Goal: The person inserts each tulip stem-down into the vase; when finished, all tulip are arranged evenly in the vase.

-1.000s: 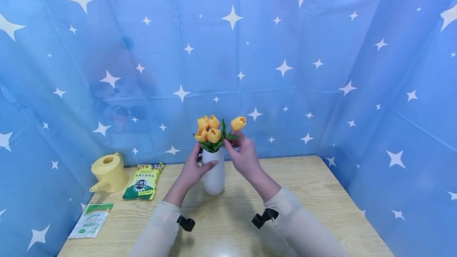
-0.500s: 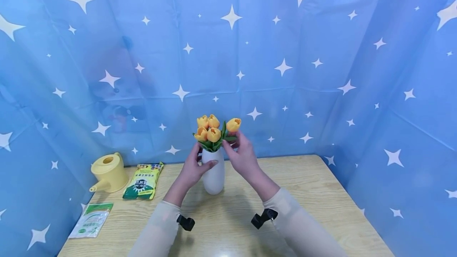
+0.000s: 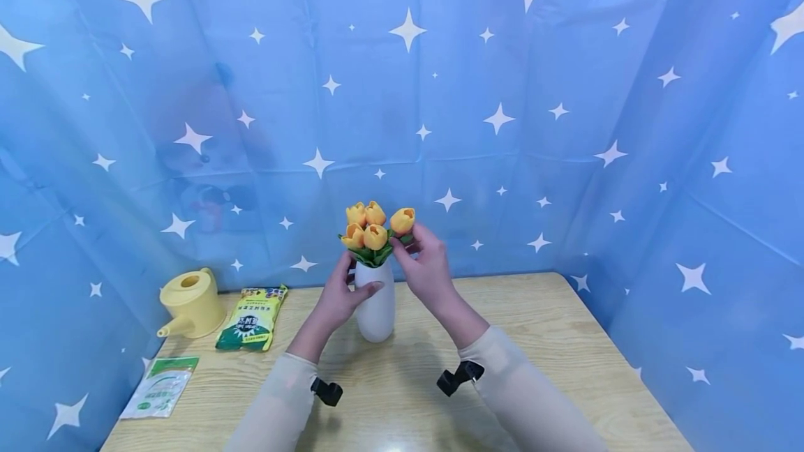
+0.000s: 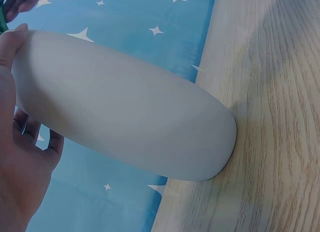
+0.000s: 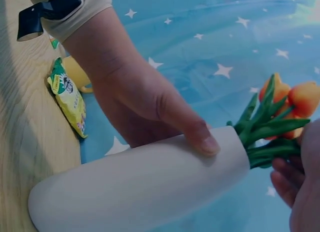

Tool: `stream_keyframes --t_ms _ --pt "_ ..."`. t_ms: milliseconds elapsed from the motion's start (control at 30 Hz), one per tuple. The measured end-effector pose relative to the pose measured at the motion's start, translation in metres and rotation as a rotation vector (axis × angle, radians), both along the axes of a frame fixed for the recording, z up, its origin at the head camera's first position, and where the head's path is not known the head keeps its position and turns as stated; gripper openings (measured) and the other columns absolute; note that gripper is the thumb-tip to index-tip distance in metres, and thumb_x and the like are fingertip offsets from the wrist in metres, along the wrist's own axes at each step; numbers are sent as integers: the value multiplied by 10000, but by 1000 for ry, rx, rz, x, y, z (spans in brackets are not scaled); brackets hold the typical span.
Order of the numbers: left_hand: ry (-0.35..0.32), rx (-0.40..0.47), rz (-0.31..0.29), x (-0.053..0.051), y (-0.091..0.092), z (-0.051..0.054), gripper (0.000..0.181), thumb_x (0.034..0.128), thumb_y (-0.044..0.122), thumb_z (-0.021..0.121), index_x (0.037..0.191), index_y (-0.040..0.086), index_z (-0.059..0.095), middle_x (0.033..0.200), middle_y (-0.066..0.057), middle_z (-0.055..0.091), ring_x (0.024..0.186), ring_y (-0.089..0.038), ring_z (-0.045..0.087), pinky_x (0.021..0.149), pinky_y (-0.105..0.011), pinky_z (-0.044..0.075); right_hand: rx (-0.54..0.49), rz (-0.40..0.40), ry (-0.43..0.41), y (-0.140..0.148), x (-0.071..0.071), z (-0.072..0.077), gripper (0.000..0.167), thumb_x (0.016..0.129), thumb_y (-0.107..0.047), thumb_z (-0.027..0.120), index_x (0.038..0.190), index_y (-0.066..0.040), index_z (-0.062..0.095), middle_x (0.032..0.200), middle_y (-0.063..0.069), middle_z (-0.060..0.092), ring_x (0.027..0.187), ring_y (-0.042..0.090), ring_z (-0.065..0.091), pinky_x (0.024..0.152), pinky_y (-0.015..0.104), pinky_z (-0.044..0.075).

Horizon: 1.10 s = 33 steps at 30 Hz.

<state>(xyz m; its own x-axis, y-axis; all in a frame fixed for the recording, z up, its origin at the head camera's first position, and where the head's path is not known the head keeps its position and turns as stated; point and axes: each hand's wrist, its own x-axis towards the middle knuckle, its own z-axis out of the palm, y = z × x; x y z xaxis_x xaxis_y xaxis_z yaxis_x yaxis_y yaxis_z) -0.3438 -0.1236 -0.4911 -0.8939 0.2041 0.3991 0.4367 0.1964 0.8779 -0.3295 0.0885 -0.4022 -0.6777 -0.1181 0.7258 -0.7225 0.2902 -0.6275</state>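
A white vase stands upright on the wooden table, with several orange-yellow tulips and green leaves at its mouth. My left hand grips the upper part of the vase, thumb across its front, as the right wrist view also shows. Just right of the bunch, my right hand pinches one more tulip below its bloom. That bloom sits close beside the others. In the right wrist view the right hand's fingers are among the leaves; the tulip's stem is hidden.
On the left of the table stand a yellow watering can and a yellow-green packet. A flat white-green packet lies nearer the front left. A blue curtain with white stars hangs behind and beside the table.
My right hand has moved left with its tulip, bringing the bloom closer to the bunch. The left hand and the vase have stayed in place.
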Motion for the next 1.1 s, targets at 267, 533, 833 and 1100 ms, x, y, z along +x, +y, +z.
stream_keyframes --t_ms 267,533,833,1100 --pt "8 7 -5 1 1 1 775 1003 263 865 1634 274 416 1549 -52 564 1393 -327 560 1151 -634 468 27 26 -33 -4 1 -5 186 1037 -24 752 1222 -47 745 1093 83 754 923 224 730 780 443 633" --pt "-6 1 -3 1 0 0 782 1008 278 858 1643 303 401 1556 -43 555 1401 -327 562 1149 -618 481 26 38 -72 -7 -1 -13 192 1016 29 732 1198 -29 754 1092 95 754 941 255 712 774 390 614" --pt "8 -3 -8 0 -2 0 804 1014 307 850 1659 377 376 1598 0 527 1402 -317 564 1140 -620 488 55 51 -78 -10 -5 -18 258 1032 -11 725 1278 -74 767 1162 65 733 1020 205 693 768 367 625" --pt "-1 2 4 1 0 0 750 1002 305 863 1617 310 433 1526 -41 569 1403 -340 576 1154 -635 476 44 42 -78 -6 -2 -16 217 1019 9 743 1225 -58 765 1126 68 722 996 221 695 769 391 623"
